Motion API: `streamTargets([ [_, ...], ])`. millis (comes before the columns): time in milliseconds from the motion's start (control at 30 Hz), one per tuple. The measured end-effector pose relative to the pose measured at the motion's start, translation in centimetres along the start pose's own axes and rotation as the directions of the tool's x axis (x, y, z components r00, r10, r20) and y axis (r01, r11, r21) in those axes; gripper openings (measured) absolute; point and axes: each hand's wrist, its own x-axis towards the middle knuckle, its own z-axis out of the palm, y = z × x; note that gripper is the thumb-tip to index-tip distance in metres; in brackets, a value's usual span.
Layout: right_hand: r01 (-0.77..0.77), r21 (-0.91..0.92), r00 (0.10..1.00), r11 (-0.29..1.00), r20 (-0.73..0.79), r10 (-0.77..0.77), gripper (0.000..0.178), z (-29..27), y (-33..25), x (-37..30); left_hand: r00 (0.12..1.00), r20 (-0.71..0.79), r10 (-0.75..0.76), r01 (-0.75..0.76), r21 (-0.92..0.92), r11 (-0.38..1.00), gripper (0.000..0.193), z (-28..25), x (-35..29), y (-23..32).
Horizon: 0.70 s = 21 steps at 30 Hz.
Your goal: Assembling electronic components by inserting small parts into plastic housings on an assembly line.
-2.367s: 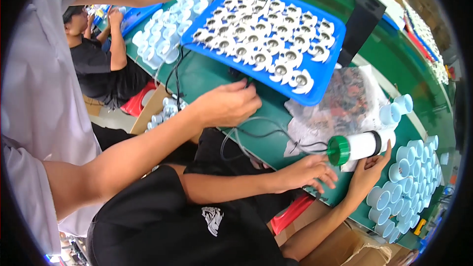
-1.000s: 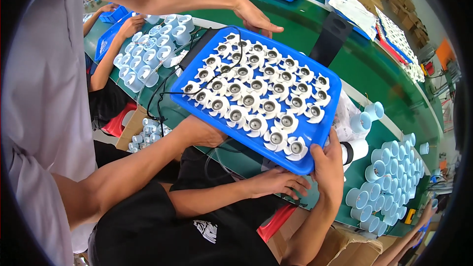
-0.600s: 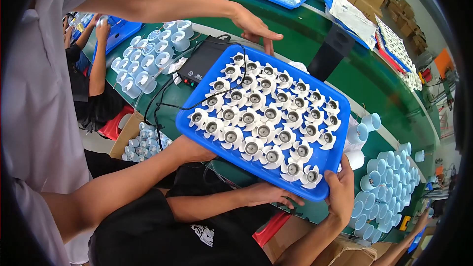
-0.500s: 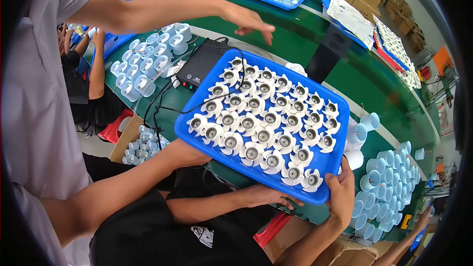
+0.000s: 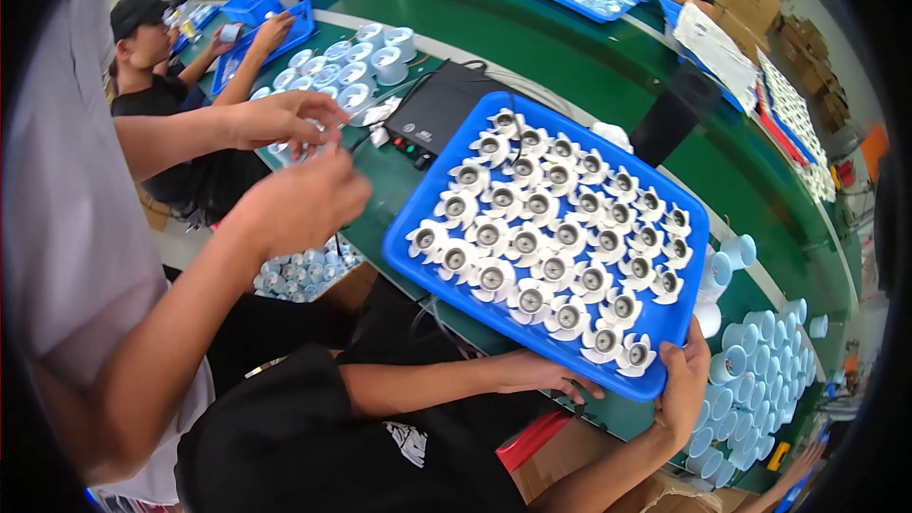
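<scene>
A blue tray (image 5: 432, 277) holds several rows of white fan impellers (image 5: 525, 242) with round metal hubs facing up. My right hand (image 5: 684, 375) grips its near right corner, thumb up on the rim. Under the near edge, my left hand (image 5: 541, 372) has its fingers stretched and a little apart; part of it is hidden, and whether it bears the tray is unclear. At left, a co-worker in grey brings two hands (image 5: 309, 195) together, blurred; what is between them cannot be made out.
On the green table (image 5: 465, 9), a black box (image 5: 446, 114) with cables sits behind the tray. Pale blue cups stand in groups at left (image 5: 356, 71) and right (image 5: 760, 370). A dark upright block (image 5: 676, 114) stands beyond. Another person sits at far left.
The co-worker's hand has left the tray's left corner, and both co-worker hands are now together at left. The tray sits further right in view; my right hand still grips it.
</scene>
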Motion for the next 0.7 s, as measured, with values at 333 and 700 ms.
streamTargets([
  [333, 0.058, -0.041, 0.990, 0.998, 0.133, -0.052, 0.063, 0.5, -0.4, 1.6, 0.996, -0.088, -0.023, 0.020, -0.034, 0.999, 0.033, -0.3, 1.2, -1.8],
  [700, 0.080, -0.146, 0.955, 0.986, 0.293, -0.034, 0.050, 4.7, -1.9, 5.4, 0.991, -0.127, -0.028, 0.022, -0.051, 0.998, 0.026, 0.5, 2.1, -3.1],
])
